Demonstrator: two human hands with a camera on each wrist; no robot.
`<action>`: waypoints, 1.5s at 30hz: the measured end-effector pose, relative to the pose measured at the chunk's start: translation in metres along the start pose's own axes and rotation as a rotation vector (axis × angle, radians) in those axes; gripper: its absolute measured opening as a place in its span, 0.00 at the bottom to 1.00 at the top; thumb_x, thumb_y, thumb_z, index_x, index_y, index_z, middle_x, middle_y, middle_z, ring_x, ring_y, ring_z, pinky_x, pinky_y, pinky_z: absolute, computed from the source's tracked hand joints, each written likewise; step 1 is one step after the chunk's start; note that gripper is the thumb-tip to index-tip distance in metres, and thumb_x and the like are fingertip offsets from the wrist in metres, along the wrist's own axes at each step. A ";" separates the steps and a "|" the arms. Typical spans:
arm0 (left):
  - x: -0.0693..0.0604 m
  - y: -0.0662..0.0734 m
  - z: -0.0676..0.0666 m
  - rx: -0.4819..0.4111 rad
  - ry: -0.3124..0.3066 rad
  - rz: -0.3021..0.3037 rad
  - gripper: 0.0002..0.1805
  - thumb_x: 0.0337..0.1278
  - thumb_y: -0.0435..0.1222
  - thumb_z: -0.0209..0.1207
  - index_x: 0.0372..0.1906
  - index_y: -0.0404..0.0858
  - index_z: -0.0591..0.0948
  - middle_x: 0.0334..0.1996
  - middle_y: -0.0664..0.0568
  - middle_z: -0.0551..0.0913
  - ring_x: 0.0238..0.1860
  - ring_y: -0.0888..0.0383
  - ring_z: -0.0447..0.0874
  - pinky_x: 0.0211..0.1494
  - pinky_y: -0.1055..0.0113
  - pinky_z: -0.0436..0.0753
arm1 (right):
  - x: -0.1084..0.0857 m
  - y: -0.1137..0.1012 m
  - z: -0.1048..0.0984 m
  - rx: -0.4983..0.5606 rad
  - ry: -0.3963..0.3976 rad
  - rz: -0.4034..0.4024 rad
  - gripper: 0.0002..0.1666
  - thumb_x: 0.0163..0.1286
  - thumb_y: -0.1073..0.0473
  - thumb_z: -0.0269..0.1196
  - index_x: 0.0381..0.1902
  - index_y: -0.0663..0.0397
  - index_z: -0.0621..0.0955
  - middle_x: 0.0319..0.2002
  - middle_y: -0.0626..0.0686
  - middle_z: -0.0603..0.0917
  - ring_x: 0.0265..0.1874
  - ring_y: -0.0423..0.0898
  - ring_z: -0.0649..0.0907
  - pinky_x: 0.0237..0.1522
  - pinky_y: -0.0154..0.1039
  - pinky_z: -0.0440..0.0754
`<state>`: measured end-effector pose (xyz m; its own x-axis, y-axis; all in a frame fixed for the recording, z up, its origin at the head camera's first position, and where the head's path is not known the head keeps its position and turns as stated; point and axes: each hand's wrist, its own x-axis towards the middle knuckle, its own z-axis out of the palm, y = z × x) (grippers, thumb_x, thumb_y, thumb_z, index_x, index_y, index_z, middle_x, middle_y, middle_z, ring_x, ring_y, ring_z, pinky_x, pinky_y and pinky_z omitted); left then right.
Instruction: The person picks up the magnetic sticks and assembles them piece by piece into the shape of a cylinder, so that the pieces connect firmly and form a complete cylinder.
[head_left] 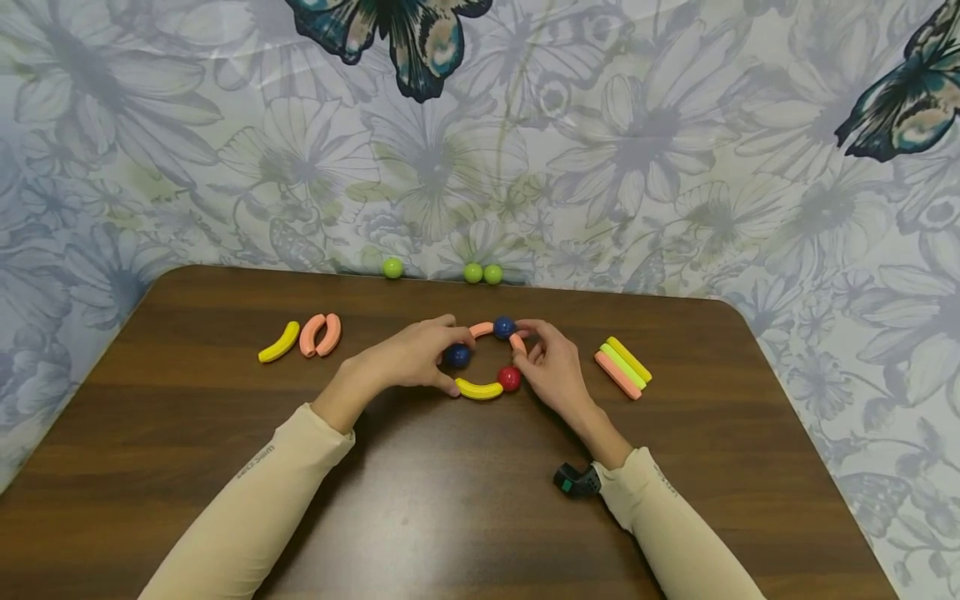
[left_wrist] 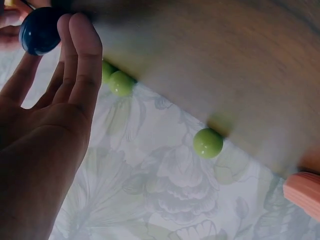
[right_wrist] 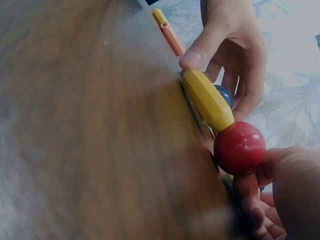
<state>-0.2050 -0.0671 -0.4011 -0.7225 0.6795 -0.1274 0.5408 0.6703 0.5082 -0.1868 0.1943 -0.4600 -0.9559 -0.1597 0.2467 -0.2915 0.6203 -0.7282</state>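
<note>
A ring of curved magnetic rods and balls lies on the table in the head view. It has two blue balls (head_left: 504,327), a red ball (head_left: 509,379), a yellow curved rod (head_left: 480,390) and two orange curved rods (head_left: 482,330). My left hand (head_left: 412,354) curls round the left blue ball (left_wrist: 40,31), its thumb by the yellow rod's end and its fingertips near the upper orange rod. With thumb and fingers, my right hand (head_left: 553,365) pinches the right orange rod (right_wrist: 246,186) just beyond the red ball (right_wrist: 240,148). Both hands partly cover the ring.
Left on the table lie a yellow curved rod (head_left: 279,342) and two orange curved rods (head_left: 328,335). Straight rods (head_left: 623,367) in yellow, green and orange lie to the right. Three green balls (head_left: 392,267) sit along the back edge. A black wrist device (head_left: 576,481) is at the right cuff.
</note>
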 end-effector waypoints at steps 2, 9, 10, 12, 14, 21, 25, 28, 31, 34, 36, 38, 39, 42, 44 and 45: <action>0.001 0.000 0.001 0.004 0.008 0.005 0.32 0.51 0.43 0.81 0.62 0.43 0.82 0.48 0.50 0.77 0.43 0.53 0.78 0.53 0.56 0.80 | 0.000 0.000 0.000 -0.001 0.002 0.000 0.22 0.71 0.61 0.68 0.63 0.52 0.82 0.49 0.51 0.87 0.24 0.44 0.78 0.26 0.33 0.74; 0.000 -0.004 0.002 0.016 0.076 0.065 0.25 0.56 0.38 0.78 0.59 0.41 0.85 0.45 0.50 0.79 0.41 0.54 0.77 0.49 0.59 0.80 | 0.000 0.000 0.001 -0.007 -0.003 0.008 0.23 0.71 0.61 0.68 0.63 0.51 0.82 0.50 0.51 0.86 0.24 0.44 0.78 0.26 0.33 0.74; 0.001 -0.005 0.003 0.018 0.082 0.066 0.25 0.56 0.38 0.78 0.58 0.41 0.85 0.45 0.50 0.79 0.41 0.54 0.77 0.49 0.58 0.80 | 0.000 0.001 0.001 -0.008 -0.002 0.009 0.23 0.71 0.61 0.68 0.63 0.51 0.82 0.50 0.51 0.86 0.24 0.44 0.78 0.26 0.33 0.74; 0.001 -0.006 0.004 0.022 0.091 0.064 0.24 0.56 0.38 0.78 0.58 0.41 0.85 0.45 0.50 0.79 0.43 0.53 0.78 0.50 0.58 0.80 | 0.000 0.001 0.001 -0.007 -0.002 0.011 0.23 0.71 0.61 0.68 0.63 0.51 0.82 0.50 0.51 0.87 0.24 0.44 0.78 0.26 0.32 0.74; 0.002 -0.007 0.005 0.024 0.097 0.066 0.24 0.56 0.38 0.78 0.57 0.41 0.85 0.46 0.50 0.80 0.44 0.53 0.79 0.51 0.57 0.80 | 0.000 0.001 0.001 -0.006 -0.002 0.013 0.23 0.71 0.61 0.68 0.63 0.51 0.82 0.50 0.51 0.87 0.24 0.44 0.78 0.26 0.32 0.74; 0.003 -0.009 0.005 0.004 0.110 0.069 0.25 0.56 0.37 0.78 0.59 0.41 0.85 0.46 0.49 0.80 0.41 0.53 0.78 0.47 0.59 0.80 | 0.000 0.000 0.000 -0.006 -0.003 0.028 0.25 0.69 0.62 0.69 0.63 0.51 0.81 0.48 0.51 0.86 0.24 0.44 0.78 0.26 0.32 0.74; 0.003 -0.010 0.005 -0.018 0.108 0.042 0.29 0.57 0.35 0.77 0.65 0.42 0.83 0.49 0.49 0.79 0.40 0.53 0.78 0.45 0.61 0.80 | 0.000 0.001 -0.002 -0.008 -0.007 0.031 0.27 0.67 0.63 0.69 0.64 0.50 0.81 0.46 0.51 0.86 0.24 0.43 0.78 0.26 0.33 0.75; 0.002 -0.010 0.005 -0.029 0.109 0.022 0.31 0.58 0.33 0.76 0.67 0.43 0.81 0.52 0.48 0.79 0.40 0.53 0.79 0.46 0.61 0.80 | 0.001 0.002 -0.002 -0.022 -0.012 0.025 0.27 0.67 0.62 0.69 0.64 0.49 0.81 0.44 0.51 0.85 0.24 0.44 0.79 0.27 0.34 0.76; 0.001 -0.010 0.004 -0.025 0.116 0.020 0.31 0.60 0.30 0.74 0.68 0.43 0.81 0.55 0.47 0.79 0.43 0.52 0.80 0.49 0.59 0.82 | 0.001 0.002 -0.002 -0.041 -0.010 0.016 0.26 0.69 0.60 0.69 0.64 0.49 0.81 0.42 0.51 0.85 0.24 0.44 0.79 0.28 0.34 0.76; 0.000 -0.010 0.004 -0.017 0.126 0.024 0.29 0.62 0.25 0.69 0.68 0.42 0.81 0.55 0.46 0.80 0.46 0.51 0.79 0.53 0.57 0.81 | 0.001 0.001 -0.002 -0.054 -0.005 0.004 0.24 0.71 0.59 0.69 0.64 0.50 0.81 0.42 0.51 0.85 0.25 0.43 0.79 0.28 0.34 0.77; 0.000 -0.011 0.004 -0.018 0.131 0.030 0.28 0.64 0.24 0.66 0.68 0.42 0.81 0.55 0.46 0.80 0.48 0.51 0.78 0.54 0.56 0.80 | 0.001 0.000 -0.001 -0.062 -0.001 -0.007 0.23 0.72 0.58 0.69 0.63 0.51 0.82 0.41 0.51 0.85 0.25 0.42 0.79 0.29 0.34 0.77; 0.001 -0.012 0.004 -0.027 0.133 0.034 0.27 0.64 0.24 0.64 0.67 0.41 0.81 0.54 0.46 0.80 0.47 0.51 0.77 0.54 0.57 0.79 | 0.001 -0.001 -0.002 -0.072 0.000 -0.016 0.22 0.73 0.56 0.68 0.63 0.51 0.82 0.41 0.50 0.85 0.25 0.42 0.79 0.29 0.35 0.76; 0.001 -0.012 0.004 -0.032 0.130 0.034 0.27 0.64 0.24 0.63 0.67 0.41 0.81 0.54 0.46 0.80 0.47 0.51 0.77 0.52 0.57 0.78 | 0.000 -0.001 -0.002 -0.076 0.002 -0.021 0.22 0.74 0.55 0.68 0.63 0.51 0.82 0.41 0.50 0.85 0.25 0.42 0.79 0.29 0.35 0.76; 0.001 -0.013 0.004 -0.036 0.126 0.038 0.26 0.64 0.26 0.65 0.67 0.39 0.81 0.53 0.46 0.80 0.44 0.51 0.77 0.49 0.59 0.78 | -0.001 -0.002 -0.005 -0.080 0.008 -0.030 0.22 0.75 0.54 0.68 0.64 0.52 0.82 0.42 0.51 0.86 0.25 0.42 0.79 0.28 0.36 0.76; 0.001 -0.013 0.004 -0.041 0.120 0.037 0.26 0.64 0.27 0.66 0.67 0.39 0.81 0.54 0.46 0.79 0.44 0.52 0.77 0.48 0.60 0.78 | -0.001 -0.001 -0.008 -0.076 0.018 -0.027 0.23 0.75 0.55 0.69 0.64 0.53 0.82 0.43 0.52 0.86 0.25 0.42 0.80 0.28 0.36 0.76; 0.001 -0.013 0.004 -0.043 0.118 0.036 0.26 0.64 0.27 0.66 0.67 0.40 0.81 0.55 0.46 0.79 0.44 0.51 0.77 0.47 0.60 0.78 | -0.001 0.000 -0.010 -0.072 0.024 -0.023 0.23 0.74 0.56 0.69 0.64 0.53 0.82 0.43 0.52 0.87 0.25 0.42 0.80 0.28 0.36 0.77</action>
<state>-0.2112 -0.0739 -0.4112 -0.7498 0.6616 -0.0084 0.5502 0.6305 0.5474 -0.1851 0.2021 -0.4536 -0.9475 -0.1566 0.2788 -0.3092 0.6706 -0.6743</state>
